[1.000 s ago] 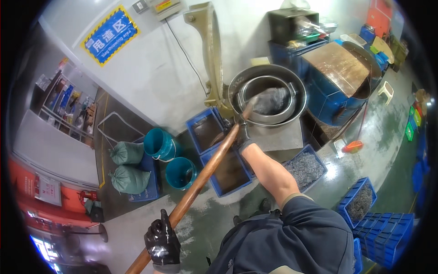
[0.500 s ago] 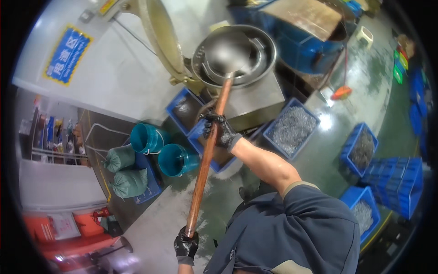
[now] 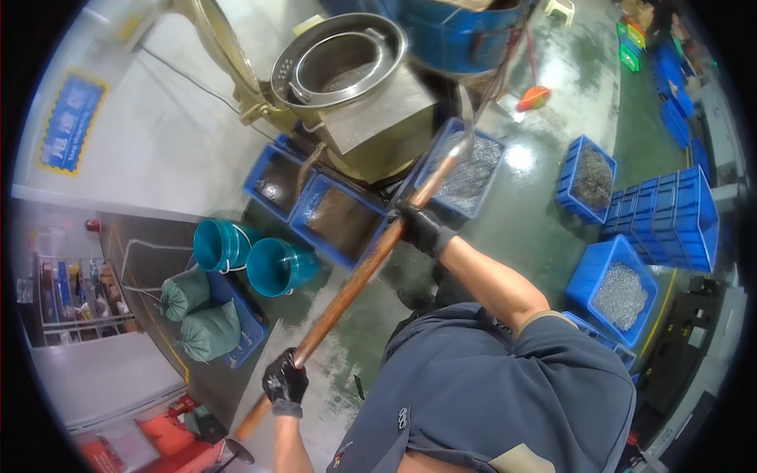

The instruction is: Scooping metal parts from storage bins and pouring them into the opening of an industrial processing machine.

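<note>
A shovel with a long wooden handle (image 3: 351, 292) runs slantwise across the view. My left hand (image 3: 285, 382), in a black glove, is closed round its lower part. Farther up, my black-gloved right hand (image 3: 426, 229) grips the handle below the metal socket. The blade (image 3: 464, 126) shows edge-on over a blue crate (image 3: 487, 180) holding small shiny metal pieces; I cannot tell whether they touch. Left of the blade stands a round metal drum machine (image 3: 378, 118), its lid (image 3: 221, 47) raised. Some grey material lies in the drum's inner basket (image 3: 303, 85).
Two blue crates with dark contents, one here (image 3: 359, 260), sit before the machine. Left are teal buckets (image 3: 272, 272) and tied green sacks (image 3: 211, 331). Right are filled blue crates (image 3: 574, 288) and stacked blue crates (image 3: 670, 217). A large blue bin (image 3: 465, 39) stands behind.
The shovel blade has swung right, from over the drum to over the crate of shiny pieces, turning edge-on. My left hand has moved left and up. The view has shifted right.
</note>
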Tool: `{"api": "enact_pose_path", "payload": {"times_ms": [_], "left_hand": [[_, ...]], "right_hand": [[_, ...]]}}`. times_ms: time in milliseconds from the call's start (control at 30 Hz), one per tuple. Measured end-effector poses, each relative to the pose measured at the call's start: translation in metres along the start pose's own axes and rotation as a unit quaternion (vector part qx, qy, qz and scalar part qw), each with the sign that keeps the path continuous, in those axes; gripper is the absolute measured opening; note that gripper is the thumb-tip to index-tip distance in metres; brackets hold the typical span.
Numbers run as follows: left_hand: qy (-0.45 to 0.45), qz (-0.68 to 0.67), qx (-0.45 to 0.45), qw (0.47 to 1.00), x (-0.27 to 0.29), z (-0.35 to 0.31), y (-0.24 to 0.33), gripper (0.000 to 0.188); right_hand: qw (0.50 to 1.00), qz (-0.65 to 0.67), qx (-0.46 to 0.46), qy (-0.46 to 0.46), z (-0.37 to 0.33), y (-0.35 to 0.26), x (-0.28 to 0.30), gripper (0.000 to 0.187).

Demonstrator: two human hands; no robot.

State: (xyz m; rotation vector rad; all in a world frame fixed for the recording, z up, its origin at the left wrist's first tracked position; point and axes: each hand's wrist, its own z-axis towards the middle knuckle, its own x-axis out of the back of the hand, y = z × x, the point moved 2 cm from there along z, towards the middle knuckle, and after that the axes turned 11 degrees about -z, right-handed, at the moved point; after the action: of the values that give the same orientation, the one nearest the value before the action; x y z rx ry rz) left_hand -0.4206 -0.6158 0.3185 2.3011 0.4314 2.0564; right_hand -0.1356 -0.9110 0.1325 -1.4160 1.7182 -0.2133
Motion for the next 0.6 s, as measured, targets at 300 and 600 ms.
{"api": "enact_pose_path", "payload": {"times_ms": [300,600], "left_hand": [[-0.001,0.278,-0.195,0.941,0.073,0.171,0.098,0.021],[0.064,0.371,-0.515,0.770,0.083,0.427,0.358,0.014]], "right_hand": [[0.994,-0.002,0.088,-0.066,0.026,0.016,0.060,0.032],[0.719,-0.637,0.271,0.055,0.067,-0.181,0.127,0.061]]}}
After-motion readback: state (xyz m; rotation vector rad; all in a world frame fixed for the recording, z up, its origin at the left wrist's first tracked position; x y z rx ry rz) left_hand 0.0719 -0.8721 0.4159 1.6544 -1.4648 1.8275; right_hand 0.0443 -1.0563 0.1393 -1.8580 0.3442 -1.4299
